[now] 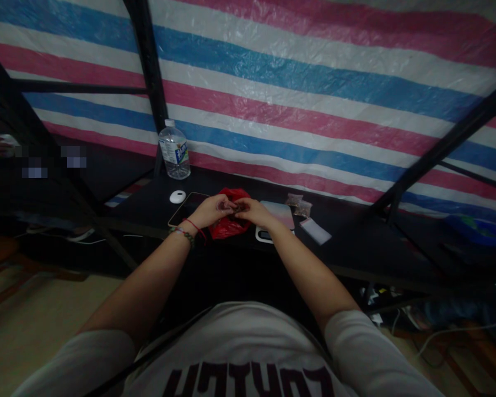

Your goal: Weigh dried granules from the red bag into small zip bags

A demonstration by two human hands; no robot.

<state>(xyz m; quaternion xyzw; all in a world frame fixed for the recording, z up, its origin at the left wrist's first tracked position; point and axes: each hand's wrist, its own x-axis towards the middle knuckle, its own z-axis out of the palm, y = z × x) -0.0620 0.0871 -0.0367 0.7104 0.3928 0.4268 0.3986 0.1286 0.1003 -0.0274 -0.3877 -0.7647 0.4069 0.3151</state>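
My left hand (213,210) and my right hand (254,212) meet over an open red plastic bag (228,228) on the black table. The fingers of both hands are closed in a pinch, their tips close together at the bag's mouth. Something small and dark shows between them, too small to name. Right of the bag, partly behind my right hand, lies a white digital scale (279,214) with a pale top. A phone (182,212) rests flat beside my left wrist, partly covered by it.
Small clear bags with brownish contents (302,208) lie right of the scale, near a stack of flat clear bags (316,231). At the back left stand a large water bottle (174,153) and a white rounded object (177,197). Black metal posts (149,71) frame the table (347,242).
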